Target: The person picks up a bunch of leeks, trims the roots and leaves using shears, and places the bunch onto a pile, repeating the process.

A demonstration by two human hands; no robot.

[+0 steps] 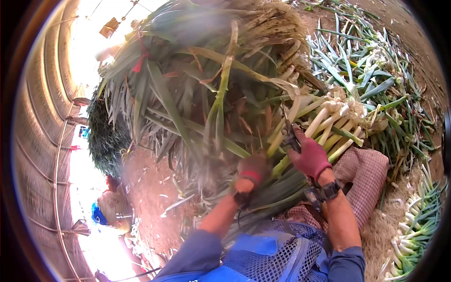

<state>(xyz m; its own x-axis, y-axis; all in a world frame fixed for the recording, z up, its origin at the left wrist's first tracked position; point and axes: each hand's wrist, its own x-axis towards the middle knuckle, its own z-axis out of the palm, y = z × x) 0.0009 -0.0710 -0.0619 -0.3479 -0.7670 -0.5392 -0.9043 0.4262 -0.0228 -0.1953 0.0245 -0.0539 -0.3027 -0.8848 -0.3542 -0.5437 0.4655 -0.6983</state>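
Long green onions with white stalks and pale roots (326, 123) lie across the lap, their roots toward the right. My right hand (310, 152), in a red glove, is closed round a dark cutting tool (290, 136) whose blades point up beside the stalks. To its left, my left hand (253, 168), also gloved, is smeared by motion among the green leaves; its fingers cannot be made out. Just beyond both hands rises a large heap of onions (188, 89) with leaves hanging left and roots at the top right.
Cut leaves (376, 80) are piled at the upper right. Trimmed onions (413, 235) lie in a row at the lower right. Another leafy stack (108, 136) stands at the left, near a person (112, 207). Trimmed roots (385, 230) cover ground beside the right leg.
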